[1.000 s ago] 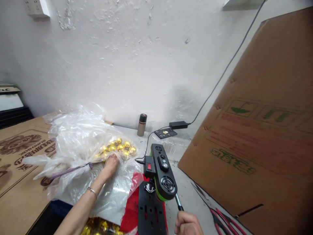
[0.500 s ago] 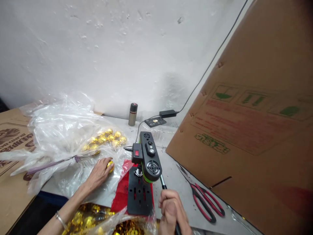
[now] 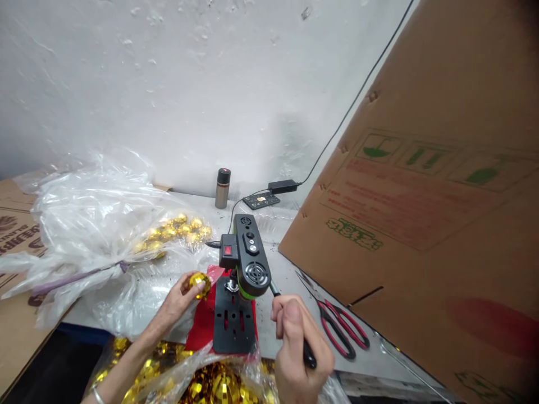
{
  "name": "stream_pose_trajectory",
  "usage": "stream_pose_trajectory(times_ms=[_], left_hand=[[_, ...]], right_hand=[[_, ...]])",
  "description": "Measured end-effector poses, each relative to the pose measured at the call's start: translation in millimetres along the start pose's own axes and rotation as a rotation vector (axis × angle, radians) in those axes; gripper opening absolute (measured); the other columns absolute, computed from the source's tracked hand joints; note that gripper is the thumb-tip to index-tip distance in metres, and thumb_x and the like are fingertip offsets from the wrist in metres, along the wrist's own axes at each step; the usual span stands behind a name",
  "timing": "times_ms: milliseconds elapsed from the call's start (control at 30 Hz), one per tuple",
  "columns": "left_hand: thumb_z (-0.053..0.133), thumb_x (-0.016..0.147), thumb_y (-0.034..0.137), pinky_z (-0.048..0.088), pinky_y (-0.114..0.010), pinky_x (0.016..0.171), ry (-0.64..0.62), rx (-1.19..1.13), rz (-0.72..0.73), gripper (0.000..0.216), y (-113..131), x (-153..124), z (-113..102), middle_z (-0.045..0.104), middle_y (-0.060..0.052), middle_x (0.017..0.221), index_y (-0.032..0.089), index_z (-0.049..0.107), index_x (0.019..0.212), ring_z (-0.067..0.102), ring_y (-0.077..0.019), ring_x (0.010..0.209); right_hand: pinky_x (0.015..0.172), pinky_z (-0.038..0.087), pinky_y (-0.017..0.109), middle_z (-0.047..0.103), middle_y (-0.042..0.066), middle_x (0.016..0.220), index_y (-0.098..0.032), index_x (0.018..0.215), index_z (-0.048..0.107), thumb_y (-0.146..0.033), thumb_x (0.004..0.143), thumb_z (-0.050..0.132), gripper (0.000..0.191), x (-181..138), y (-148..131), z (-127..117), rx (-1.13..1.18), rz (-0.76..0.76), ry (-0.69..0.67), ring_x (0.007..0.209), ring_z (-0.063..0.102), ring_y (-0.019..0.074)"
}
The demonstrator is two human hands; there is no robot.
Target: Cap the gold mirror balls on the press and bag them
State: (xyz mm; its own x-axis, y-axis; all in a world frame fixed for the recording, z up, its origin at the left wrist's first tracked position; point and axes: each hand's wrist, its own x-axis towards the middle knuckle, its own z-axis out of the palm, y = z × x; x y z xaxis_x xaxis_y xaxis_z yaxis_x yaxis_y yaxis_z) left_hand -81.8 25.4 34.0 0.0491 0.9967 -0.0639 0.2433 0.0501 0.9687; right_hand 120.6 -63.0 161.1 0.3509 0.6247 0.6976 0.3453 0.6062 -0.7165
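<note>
The left hand (image 3: 179, 297) pinches a gold foil ball (image 3: 200, 283) just beside the small press machine (image 3: 244, 264), while the right hand (image 3: 295, 348) grips its lever handle (image 3: 309, 359); placing the ball under the head seems next.

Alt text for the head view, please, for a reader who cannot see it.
The left hand holds a gold ball beside a small black press machine, while the right hand grips the machine's lever. A clear plastic bag of gold balls lies to the left, and red scissors to the right.
</note>
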Motion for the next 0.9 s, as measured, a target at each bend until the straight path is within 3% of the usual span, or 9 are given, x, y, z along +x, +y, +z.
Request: stream_pose_trajectory(times_ms=[100, 200, 333, 467, 633, 733, 900], left_hand=[[0.063, 0.072, 0.067, 0.050, -0.040, 0.090, -0.087, -0.243, -0.074, 0.066, -1.7, -11.5, 30.9, 0.069, -0.011, 0.107, 0.016, 0.048, 0.112, 0.065, -0.0267, 0.099], [0.064, 0.075, 0.063, 0.049, -0.041, 0.093, -0.126, -0.272, -0.044, 0.061, -7.3, -19.2, 53.1, 0.068, -0.011, 0.108, 0.017, 0.046, 0.112, 0.064, -0.0268, 0.103], [0.062, 0.084, 0.051, 0.044, -0.045, 0.101, -0.111, -0.048, 0.116, 0.050, -14.3, -26.5, 65.4, 0.063, -0.011, 0.122, 0.020, 0.048, 0.120, 0.057, -0.0279, 0.114], [0.065, 0.083, 0.045, 0.043, -0.052, 0.100, -0.102, 0.258, 0.275, 0.055, -22.9, -32.8, 68.2, 0.059, -0.013, 0.127, 0.021, 0.048, 0.130, 0.053, -0.0323, 0.116], [0.066, 0.083, 0.034, 0.044, -0.052, 0.099, -0.068, 0.427, 0.503, 0.055, -27.3, -37.6, 80.4, 0.054, -0.016, 0.130, 0.019, 0.048, 0.133, 0.051, -0.0331, 0.118], [0.069, 0.078, 0.030, 0.043, -0.053, 0.095, -0.030, 0.464, 0.472, 0.051, -21.3, -36.3, 88.9, 0.056, -0.016, 0.122, 0.017, 0.053, 0.124, 0.053, -0.0335, 0.112], [0.070, 0.071, 0.026, 0.041, -0.048, 0.087, -0.113, 0.447, 0.325, 0.042, -8.2, -28.2, 92.2, 0.060, -0.009, 0.099, 0.017, 0.056, 0.109, 0.053, -0.0307, 0.098]], right_hand=[[0.052, 0.033, 0.025, 0.041, -0.002, 0.063, -0.017, 0.069, 0.048, -0.011, 0.098, 0.041, 0.031, -0.3, 0.5, 0.3, 0.008, -0.019, 0.005, 0.059, 0.043, 0.0098], [0.052, 0.033, 0.025, 0.041, -0.002, 0.063, -0.017, 0.068, 0.046, -0.010, 0.098, 0.039, 0.031, -1.9, 0.6, 1.5, 0.024, -0.018, 0.018, 0.059, 0.043, 0.0100], [0.052, 0.034, 0.024, 0.041, -0.001, 0.064, -0.018, 0.069, 0.044, -0.009, 0.098, 0.038, 0.030, -4.5, 2.0, 0.3, 0.040, -0.034, -0.003, 0.059, 0.044, 0.0098], [0.053, 0.036, 0.024, 0.041, -0.001, 0.065, -0.018, 0.071, 0.044, -0.008, 0.098, 0.037, 0.029, -7.1, 4.8, -1.7, 0.033, -0.045, -0.022, 0.060, 0.044, 0.0093], [0.053, 0.036, 0.022, 0.042, -0.002, 0.066, -0.018, 0.073, 0.044, -0.010, 0.098, 0.037, 0.028, -9.4, 6.0, -3.2, 0.009, -0.027, -0.031, 0.059, 0.044, 0.0084], [0.052, 0.036, 0.022, 0.044, -0.002, 0.066, -0.018, 0.074, 0.045, -0.011, 0.098, 0.038, 0.027, -10.1, 5.3, -4.9, -0.006, -0.022, -0.051, 0.059, 0.044, 0.0083], [0.052, 0.036, 0.023, 0.043, -0.001, 0.065, -0.018, 0.070, 0.044, -0.010, 0.097, 0.038, 0.029, -14.0, 10.0, -3.9, -0.011, -0.053, -0.026, 0.060, 0.045, 0.0092]])
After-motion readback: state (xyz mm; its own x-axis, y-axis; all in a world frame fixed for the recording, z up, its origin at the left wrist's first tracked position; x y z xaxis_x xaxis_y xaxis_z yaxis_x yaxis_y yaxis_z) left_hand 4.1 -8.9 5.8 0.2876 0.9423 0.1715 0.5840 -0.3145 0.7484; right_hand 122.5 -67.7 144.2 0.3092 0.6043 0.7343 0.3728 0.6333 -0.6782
